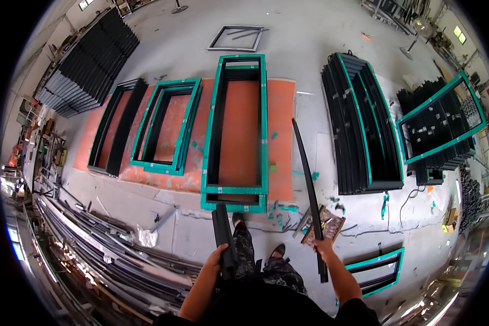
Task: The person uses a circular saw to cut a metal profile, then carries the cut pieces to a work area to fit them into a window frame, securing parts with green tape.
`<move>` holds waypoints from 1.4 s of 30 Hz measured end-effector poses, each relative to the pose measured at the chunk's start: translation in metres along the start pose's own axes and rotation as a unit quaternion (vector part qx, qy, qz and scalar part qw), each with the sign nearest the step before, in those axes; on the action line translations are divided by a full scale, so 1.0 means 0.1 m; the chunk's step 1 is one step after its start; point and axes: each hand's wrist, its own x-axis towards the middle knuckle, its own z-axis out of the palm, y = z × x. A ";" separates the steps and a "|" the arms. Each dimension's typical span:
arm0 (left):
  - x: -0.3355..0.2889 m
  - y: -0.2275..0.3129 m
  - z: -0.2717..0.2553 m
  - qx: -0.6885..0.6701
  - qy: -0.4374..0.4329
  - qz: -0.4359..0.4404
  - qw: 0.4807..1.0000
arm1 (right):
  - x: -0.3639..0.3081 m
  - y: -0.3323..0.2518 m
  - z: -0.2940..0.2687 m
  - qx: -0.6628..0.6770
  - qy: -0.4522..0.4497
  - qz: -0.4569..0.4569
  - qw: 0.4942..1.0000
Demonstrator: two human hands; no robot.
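My left hand [217,255] is closed around a short, dark frame profile [223,228] held beside my left leg. It looks like one or more lengths laid together; I cannot tell how many. In my right hand [324,249] is a long, thin black profile strip [304,163], gripped near its lower end and reaching up and slightly left over the floor. Ahead of my feet, a tall frame edged in green tape [263,130] lies stacked over another on an orange mat [281,119]. Below my right hand's strip, a small open box of loose parts [333,226] sits on the floor.
More frames lie on the mat to the left, including a green-taped one [136,136]. Stacked dark frames [345,125] stand at right. Long metal bars [108,233] cover the left floor. A cable [364,231] and tape scraps lie near the box.
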 end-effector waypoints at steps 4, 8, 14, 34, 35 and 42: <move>-0.04 0.83 0.30 0.012 -0.034 -0.054 0.998 | 0.06 -0.19 0.25 -0.028 0.064 0.043 0.997; 0.52 1.38 -0.09 0.067 -0.038 0.010 0.997 | 0.23 -0.59 0.63 -0.046 0.096 0.044 0.993; 0.71 1.89 0.45 0.118 -0.016 0.027 0.993 | 1.21 -0.77 0.62 -0.170 0.179 0.009 0.969; 1.89 0.55 0.77 0.205 0.118 -0.096 0.967 | 4.39 1.73 1.55 -0.355 0.094 0.144 0.919; 1.95 0.52 0.73 0.241 0.114 -0.099 0.959 | 4.48 1.80 1.58 -0.347 0.087 0.153 0.921; 2.43 0.37 1.03 0.294 0.040 -0.130 0.946 | 4.76 2.20 1.37 -0.374 0.177 0.123 0.902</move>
